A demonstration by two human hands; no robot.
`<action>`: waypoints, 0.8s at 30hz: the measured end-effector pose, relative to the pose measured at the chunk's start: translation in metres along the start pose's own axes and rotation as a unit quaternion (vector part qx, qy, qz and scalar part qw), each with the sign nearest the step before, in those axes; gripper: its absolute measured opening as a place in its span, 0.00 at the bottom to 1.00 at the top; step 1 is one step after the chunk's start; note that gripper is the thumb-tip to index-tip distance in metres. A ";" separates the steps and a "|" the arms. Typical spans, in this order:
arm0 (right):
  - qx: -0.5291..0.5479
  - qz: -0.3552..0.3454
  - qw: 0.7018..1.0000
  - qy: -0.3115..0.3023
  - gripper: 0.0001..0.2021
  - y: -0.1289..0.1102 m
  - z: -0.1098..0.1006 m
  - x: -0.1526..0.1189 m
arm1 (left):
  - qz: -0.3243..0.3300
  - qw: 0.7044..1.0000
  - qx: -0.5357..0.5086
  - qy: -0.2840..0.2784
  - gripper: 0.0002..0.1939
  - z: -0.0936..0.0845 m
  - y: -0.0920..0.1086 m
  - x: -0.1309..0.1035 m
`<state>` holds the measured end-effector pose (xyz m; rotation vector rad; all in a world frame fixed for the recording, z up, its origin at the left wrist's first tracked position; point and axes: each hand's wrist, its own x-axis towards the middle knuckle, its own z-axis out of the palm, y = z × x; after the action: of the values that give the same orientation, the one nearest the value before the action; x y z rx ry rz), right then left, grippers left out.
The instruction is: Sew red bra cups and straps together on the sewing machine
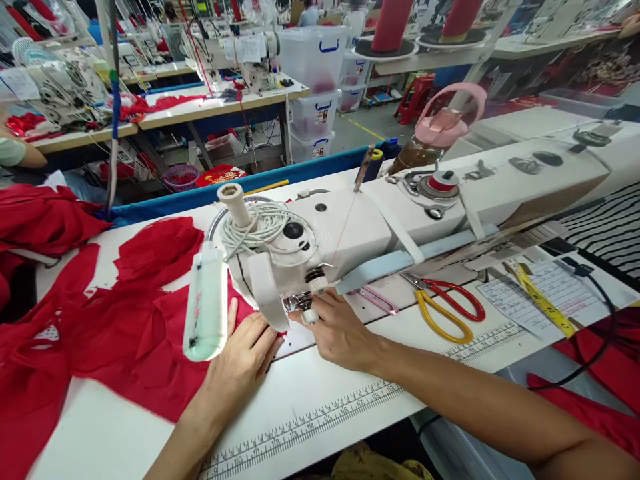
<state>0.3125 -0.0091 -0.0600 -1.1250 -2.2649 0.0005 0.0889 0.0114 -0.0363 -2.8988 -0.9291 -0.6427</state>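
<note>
My left hand (246, 348) lies flat on the red fabric (135, 333), fingers stretched toward the needle area of a white sewing machine (350, 223). My right hand (341, 333) is at the other side of the presser foot (299, 302), its fingers bent inward. The fingertips are partly hidden by the machine's parts, and what they pinch, if anything, cannot be made out. The red fabric spreads left from the needle in loose folds. A lit lamp (204, 307) hangs from the machine head, just above my left hand.
Scissors with red and yellow handles (445, 327) and pink tweezers (376, 300) lie under the machine arm. A yellow tape measure (543, 301) crosses a written sheet (520, 293). A ruler strip (310, 427) runs along the table's front. A pink-lidded bottle (425, 143) stands behind the machine.
</note>
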 end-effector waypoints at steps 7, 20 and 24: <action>-0.012 -0.001 1.000 -0.004 0.15 -0.002 0.001 -0.002 | 0.013 1.000 -0.011 0.023 0.13 -0.001 0.000 0.005; -0.021 -0.003 0.999 -0.023 0.12 -0.001 0.000 0.001 | -0.014 1.000 -0.012 0.002 0.14 -0.004 -0.006 0.006; -0.045 0.004 0.997 -0.055 0.17 -0.006 -0.001 0.005 | -0.018 0.999 -0.026 0.032 0.10 -0.006 -0.005 0.005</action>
<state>0.3062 -0.0098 -0.0554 -1.2066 -2.3791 -0.0367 0.0878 0.0171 -0.0296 -2.8937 -0.9725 -0.7703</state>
